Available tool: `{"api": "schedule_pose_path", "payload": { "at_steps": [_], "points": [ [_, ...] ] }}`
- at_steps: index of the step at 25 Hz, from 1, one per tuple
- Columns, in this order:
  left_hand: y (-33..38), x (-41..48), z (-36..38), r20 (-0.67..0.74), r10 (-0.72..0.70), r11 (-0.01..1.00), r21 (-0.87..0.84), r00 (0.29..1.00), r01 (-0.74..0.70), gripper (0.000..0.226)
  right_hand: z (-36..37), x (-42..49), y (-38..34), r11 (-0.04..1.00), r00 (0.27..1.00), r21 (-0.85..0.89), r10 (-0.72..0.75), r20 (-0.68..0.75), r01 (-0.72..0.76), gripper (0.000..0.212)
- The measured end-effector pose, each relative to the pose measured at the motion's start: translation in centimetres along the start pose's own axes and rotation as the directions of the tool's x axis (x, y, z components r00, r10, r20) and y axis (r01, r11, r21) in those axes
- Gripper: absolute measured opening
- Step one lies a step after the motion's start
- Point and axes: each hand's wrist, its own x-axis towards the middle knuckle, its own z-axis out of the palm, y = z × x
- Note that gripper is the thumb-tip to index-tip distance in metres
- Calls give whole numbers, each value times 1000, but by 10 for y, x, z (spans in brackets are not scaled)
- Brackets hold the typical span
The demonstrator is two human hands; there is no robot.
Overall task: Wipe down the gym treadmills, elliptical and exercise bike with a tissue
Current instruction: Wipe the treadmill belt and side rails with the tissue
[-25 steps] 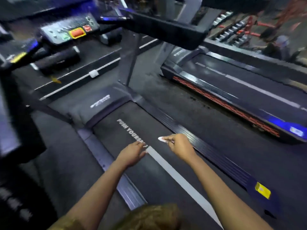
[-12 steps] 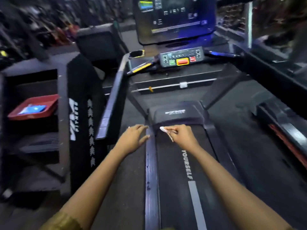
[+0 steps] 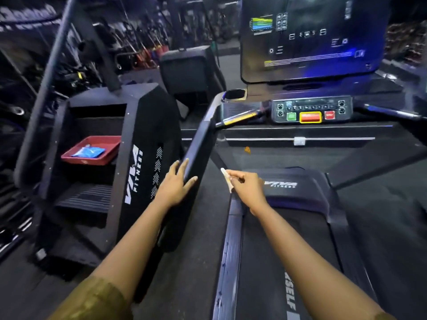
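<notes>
Pinching the tissue in the right hand beside the left handrail of the treadmill, where the straight-fingered left hand rests, the person seems poised to wipe that rail.

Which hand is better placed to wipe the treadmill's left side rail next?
Right. The right hand pinches the tissue close to the front end of the side rail. The left hand holds no tissue; its straight fingers touch the handrail.

Stretches both arms forward. Holds left hand flat, fingers straight. Pinches a tissue in right hand.
</notes>
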Motion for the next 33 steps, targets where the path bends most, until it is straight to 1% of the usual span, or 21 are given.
{"api": "schedule_pose_path", "payload": {
  "at_steps": [2, 4, 7, 9, 11, 13, 16, 18, 20, 23, 27, 31, 32, 33],
  "points": [
    [1, 19, 3, 39, -45, 997, -53, 998, 47, 67, 14, 24, 6, 996, 999, 74, 40, 4, -40, 21],
    [0, 38, 7, 73, -102, 992, -66, 992, 107, 68, 26, 50, 16, 989, 997, 127, 75, -13, -73, 22],
    [0, 47, 15, 83, -152, 988, 42, 985, 149, 67, 41, 89, 33, 972, 992, 204, 120, -26, -112, 27],
    [0, 45, 15, 71, -150, 988, 56, 986, 146, 66, 50, 120, 40, 947, 988, 283, 156, -6, -148, 28],
    [0, 44, 14, 70, -142, 989, 54, 987, 138, 65, 62, 151, 43, 928, 988, 341, 154, 10, -148, 27],
    [1, 45, 16, 73, -163, 985, 63, 984, 159, 67, 77, 181, 43, 919, 990, 369, 139, 30, -141, 26],
    [-2, 43, 16, 71, -179, 982, 74, 981, 174, 72, 97, 227, 44, 933, 989, 341, 139, -42, -117, 27],
    [-1, 36, 12, 83, -155, 985, 93, 984, 148, 69, 102, 242, 43, 942, 989, 326, 117, -92, -81, 30],
    [-4, 47, 16, 63, -220, 973, 77, 973, 215, 67, 127, 270, 49, 946, 996, 320, 76, -51, -55, 33],
    [4, 42, 13, 67, -201, 976, 98, 977, 194, 67, 133, 241, 47, 965, 982, 244, -51, -183, 96, 33],
    [6, 44, 15, 65, -216, 973, 100, 974, 209, 66, 140, 189, 60, 947, 961, 235, -169, -220, 221, 31],
    [5, 43, 14, 71, -222, 972, 98, 972, 215, 66, 141, 125, 62, 933, 958, 246, -224, -182, 265, 29],
    [4, 44, 14, 72, -221, 973, 91, 973, 214, 66, 138, 124, 62, 927, 963, 277, -213, -164, 252, 29],
    [3, 44, 14, 72, -218, 974, 82, 973, 212, 66, 135, 134, 65, 923, 972, 320, -169, -164, 215, 29]
  ]
}}
